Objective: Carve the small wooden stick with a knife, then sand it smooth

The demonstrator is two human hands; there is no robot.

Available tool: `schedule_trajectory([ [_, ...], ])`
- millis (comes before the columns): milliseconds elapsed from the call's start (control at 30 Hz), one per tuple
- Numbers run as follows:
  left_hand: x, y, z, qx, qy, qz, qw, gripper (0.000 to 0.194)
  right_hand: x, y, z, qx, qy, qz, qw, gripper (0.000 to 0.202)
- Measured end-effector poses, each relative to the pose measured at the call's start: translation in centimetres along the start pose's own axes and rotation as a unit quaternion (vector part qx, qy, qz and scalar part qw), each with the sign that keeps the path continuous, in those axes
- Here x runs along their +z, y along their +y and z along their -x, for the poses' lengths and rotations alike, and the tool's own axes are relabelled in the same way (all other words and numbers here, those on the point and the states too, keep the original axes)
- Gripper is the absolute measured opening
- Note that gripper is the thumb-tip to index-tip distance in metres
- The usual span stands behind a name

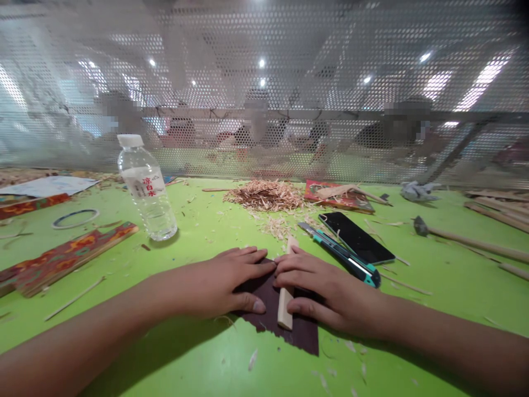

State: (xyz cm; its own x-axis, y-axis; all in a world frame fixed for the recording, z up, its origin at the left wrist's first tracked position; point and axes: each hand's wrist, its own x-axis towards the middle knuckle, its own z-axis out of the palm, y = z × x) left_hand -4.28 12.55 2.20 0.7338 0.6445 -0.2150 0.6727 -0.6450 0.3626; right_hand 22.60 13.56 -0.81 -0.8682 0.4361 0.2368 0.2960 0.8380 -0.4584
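A dark brown sheet that looks like sandpaper (303,340), with a ragged near edge, lies flat on the green table. My left hand (225,281) rests on its left side, fingers stretched out flat. On top of the sheet is a pale wooden strip (285,311), pointing away from me. My right hand (316,281) holds this strip, thumb on the near right side and fingers laid over it; the middle of the strip is hidden under them. Just beyond my right hand lies a teal and black utility knife (343,255), beside a black phone (356,237).
A water bottle (149,190) stands at the left, near red patterned boards (74,256) and a ring (75,219). Wood shavings (266,196) are heaped at the back before a perforated metal screen (264,149). A hammer-like tool (467,237) lies at the right.
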Motion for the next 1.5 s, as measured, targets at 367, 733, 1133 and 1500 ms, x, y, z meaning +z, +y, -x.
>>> schedule_trajectory([
  [367,-0.28,0.30,0.19,-0.002,-0.001,-0.002,1.000,0.074,0.01,-0.04,0.04,0.004,-0.004,0.000,1.000,0.028],
  [733,-0.31,0.35,0.13,-0.001,-0.007,-0.011,1.000,0.073,0.04,0.05,0.08,0.000,0.001,0.003,1.000,0.028],
  [1133,0.07,0.09,0.07,0.015,0.011,-0.004,1.000,0.072,0.01,-0.04,0.00,-0.008,0.008,0.011,1.000,0.028],
  [1500,0.09,0.23,0.10,0.016,0.012,-0.003,1.000,0.071,0.00,-0.06,-0.06,-0.009,0.008,0.010,1.000,0.027],
])
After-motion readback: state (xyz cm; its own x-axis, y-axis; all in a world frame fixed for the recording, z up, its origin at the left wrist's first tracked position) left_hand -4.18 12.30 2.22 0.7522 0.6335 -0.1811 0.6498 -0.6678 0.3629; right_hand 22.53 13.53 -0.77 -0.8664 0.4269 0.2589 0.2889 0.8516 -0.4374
